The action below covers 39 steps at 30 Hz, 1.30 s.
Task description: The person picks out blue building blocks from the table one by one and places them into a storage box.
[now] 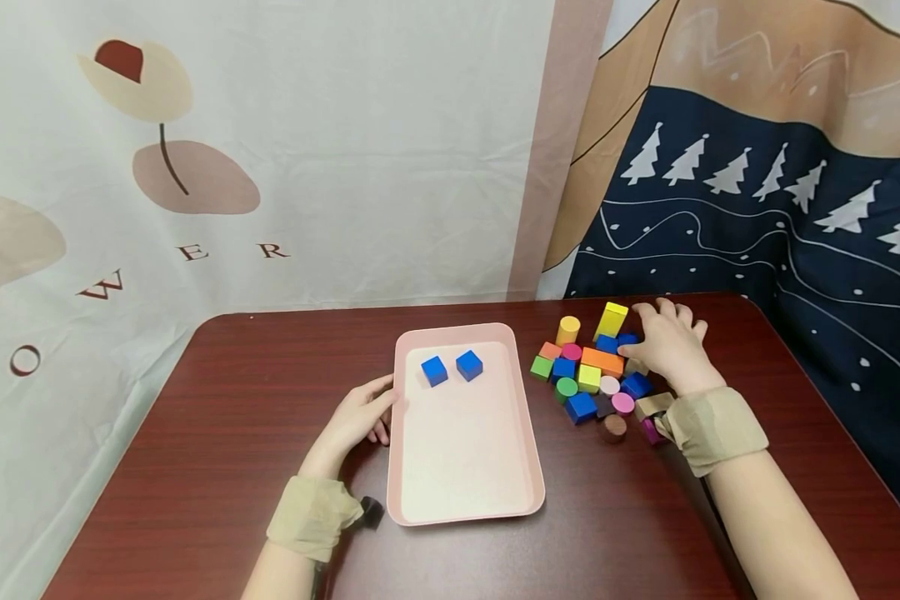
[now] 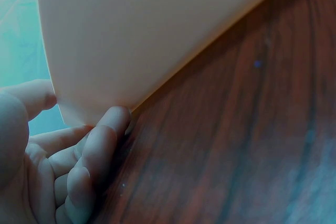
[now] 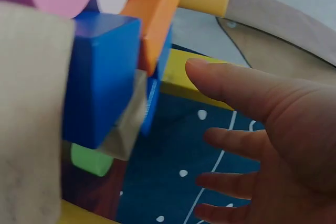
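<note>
A pink tray [image 1: 465, 467] lies on the table with two blue cubes, the left one [image 1: 434, 372] and the right one [image 1: 469, 365], near its far end. My left hand [image 1: 358, 414] holds the tray's left edge; the left wrist view shows the thumb and curled fingers at the rim. To the right of the tray is a cluster of coloured blocks, among them an orange block [image 1: 602, 362] and a yellow block [image 1: 611, 320]. My right hand [image 1: 673, 346] hovers over the cluster's far right side, fingers spread. In the right wrist view, nothing is between thumb and fingers.
Nearer in the cluster are a blue block [image 1: 581, 407], a brown cylinder [image 1: 613, 428] and a magenta block [image 1: 652, 431] close to my right wrist. The dark red wooden table [image 1: 217, 467] meets a printed curtain [image 1: 390, 208] along its back edge.
</note>
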Tool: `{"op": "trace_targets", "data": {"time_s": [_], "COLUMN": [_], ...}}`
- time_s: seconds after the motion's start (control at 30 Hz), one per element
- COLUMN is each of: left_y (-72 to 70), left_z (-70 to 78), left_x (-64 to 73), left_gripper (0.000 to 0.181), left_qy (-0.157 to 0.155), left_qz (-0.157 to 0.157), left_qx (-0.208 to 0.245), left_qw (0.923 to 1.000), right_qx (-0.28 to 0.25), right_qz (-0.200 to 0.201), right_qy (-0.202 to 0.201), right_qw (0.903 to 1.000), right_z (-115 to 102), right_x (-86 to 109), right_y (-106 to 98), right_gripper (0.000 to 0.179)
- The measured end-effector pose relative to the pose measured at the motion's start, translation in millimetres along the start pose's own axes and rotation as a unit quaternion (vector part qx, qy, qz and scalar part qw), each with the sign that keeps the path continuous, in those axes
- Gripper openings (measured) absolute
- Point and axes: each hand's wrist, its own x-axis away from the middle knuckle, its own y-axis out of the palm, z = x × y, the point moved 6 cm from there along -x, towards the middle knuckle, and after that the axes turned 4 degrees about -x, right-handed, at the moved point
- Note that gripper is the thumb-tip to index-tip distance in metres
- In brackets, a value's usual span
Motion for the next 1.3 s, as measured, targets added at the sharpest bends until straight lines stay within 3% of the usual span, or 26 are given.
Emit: {"op": "trace_targets", "data": {"time_s": [0.7, 1.3], "left_y": [-0.1, 0.3], "left_z": [-2.4, -1.0], "left_x": [-1.1, -0.9], "left_gripper": [0.049, 0.046], "left_qy": [-0.007, 0.001], "left_qz": [0.003, 0.004], "left_qx": [-0.003, 0.002], "left_qw": [1.0000, 1.0000], "right_qx": [0.023, 0.001], "right_qz": [-0.054, -0.080], "right_qy": [0.008, 0.005], "right_qw": [0.9982, 0.9968], "right_z": [13.3, 11.5], "right_x": [-13.3, -15.2], "right_y": [16.7, 21.4], "right_gripper": [0.064, 0.047]}}
